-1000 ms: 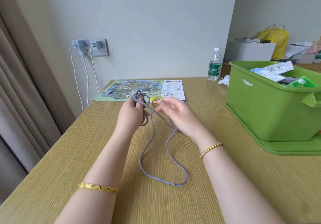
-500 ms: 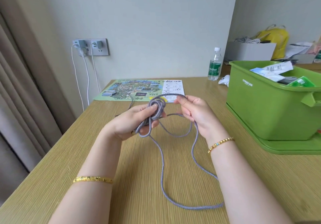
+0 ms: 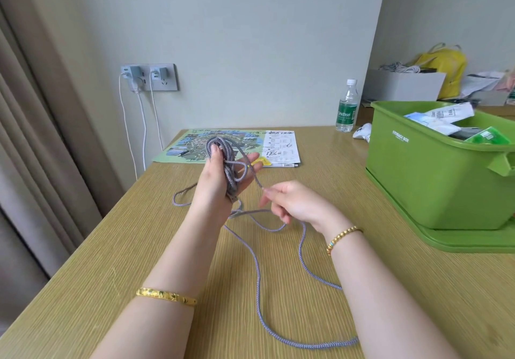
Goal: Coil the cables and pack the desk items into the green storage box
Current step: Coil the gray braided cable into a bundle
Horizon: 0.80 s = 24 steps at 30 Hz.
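Note:
A grey braided cable (image 3: 257,283) lies in long loops on the wooden desk (image 3: 111,261). Several turns of it are wound around my left hand (image 3: 220,180), which is raised over the middle of the desk with its thumb pressing on the coil and its fingers straight. My right hand (image 3: 292,205) pinches the cable strand just right of the coil, fingers curled. The green storage box (image 3: 434,180) stands on its lid at the right, holding packets and papers.
A colourful map sheet (image 3: 231,147) lies at the back of the desk. A water bottle (image 3: 347,106) and a white object (image 3: 362,133) stand left of the box. A wall socket (image 3: 150,77) has white cords hanging down. Bags and a carton sit on the far right.
My left hand turned upright with the coil wound round it. My right hand moved down and right, drawing a strand off the coil. The loose loops shifted on the desk.

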Tool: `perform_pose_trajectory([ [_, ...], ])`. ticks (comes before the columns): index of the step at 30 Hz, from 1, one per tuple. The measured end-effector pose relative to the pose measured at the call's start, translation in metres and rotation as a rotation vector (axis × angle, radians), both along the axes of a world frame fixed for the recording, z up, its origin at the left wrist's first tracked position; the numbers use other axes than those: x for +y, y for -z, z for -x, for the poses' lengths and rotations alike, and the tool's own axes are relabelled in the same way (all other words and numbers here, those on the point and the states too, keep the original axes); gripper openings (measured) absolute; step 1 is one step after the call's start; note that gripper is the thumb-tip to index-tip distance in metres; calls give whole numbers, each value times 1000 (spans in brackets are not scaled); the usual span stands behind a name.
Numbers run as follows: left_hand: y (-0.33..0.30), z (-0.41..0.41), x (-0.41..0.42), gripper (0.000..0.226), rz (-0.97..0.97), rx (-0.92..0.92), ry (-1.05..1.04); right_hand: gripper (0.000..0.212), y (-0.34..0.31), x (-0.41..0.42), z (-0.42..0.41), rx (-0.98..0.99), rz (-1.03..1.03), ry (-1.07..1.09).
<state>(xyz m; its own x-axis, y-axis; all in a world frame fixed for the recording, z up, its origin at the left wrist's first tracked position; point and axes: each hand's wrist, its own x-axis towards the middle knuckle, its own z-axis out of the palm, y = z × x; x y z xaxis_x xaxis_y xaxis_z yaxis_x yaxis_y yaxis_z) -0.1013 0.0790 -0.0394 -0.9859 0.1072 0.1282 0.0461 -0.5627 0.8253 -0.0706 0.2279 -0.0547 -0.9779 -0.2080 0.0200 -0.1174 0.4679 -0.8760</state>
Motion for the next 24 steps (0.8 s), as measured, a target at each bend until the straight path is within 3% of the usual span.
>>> perform_pose_trajectory([
  [4,1,4,0,32,128,-18,-185,35,0,-7,-4,-59,-67,-70],
  [8,1,9,-5,28,210,3,-346,27,-1,-7,-4,-42,-153,-29],
  [14,0,17,-21,25,297,0,-543,35,-1,-5,-5,-42,-171,46],
  [16,1,20,-26,25,336,-8,-577,32,-2,-5,-4,-6,-78,73],
  [20,4,24,-29,27,386,-18,-568,16,-6,-1,-1,103,307,113],
  [24,5,25,-28,30,510,-9,-552,19,-7,1,-3,77,543,22],
])
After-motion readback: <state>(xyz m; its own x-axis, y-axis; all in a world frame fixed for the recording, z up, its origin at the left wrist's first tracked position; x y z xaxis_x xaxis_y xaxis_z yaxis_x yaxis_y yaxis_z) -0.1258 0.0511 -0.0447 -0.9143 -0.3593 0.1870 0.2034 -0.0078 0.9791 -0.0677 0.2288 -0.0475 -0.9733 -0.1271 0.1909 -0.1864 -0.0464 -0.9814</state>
